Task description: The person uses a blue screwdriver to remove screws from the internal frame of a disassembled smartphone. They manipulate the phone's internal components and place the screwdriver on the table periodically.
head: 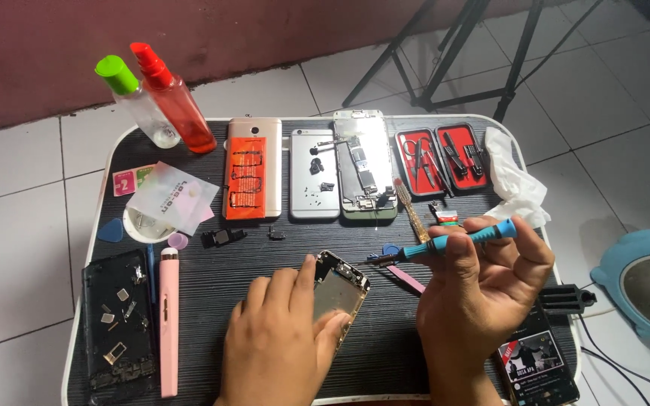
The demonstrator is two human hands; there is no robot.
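Note:
My left hand grips a small metal phone frame, tilted up off the black tray table. In my right hand is a blue-handled screwdriver, held level with its tip pointing left toward the frame's upper corner. A pink flat pry tool lies just below the tip. Two opened phones lie farther back, one showing its circuit board.
Two spray bottles stand at the back left. An orange-backed phone, a red tool case, a crumpled tissue, a cracked phone, a pink pen-like tool and a lit phone also sit there.

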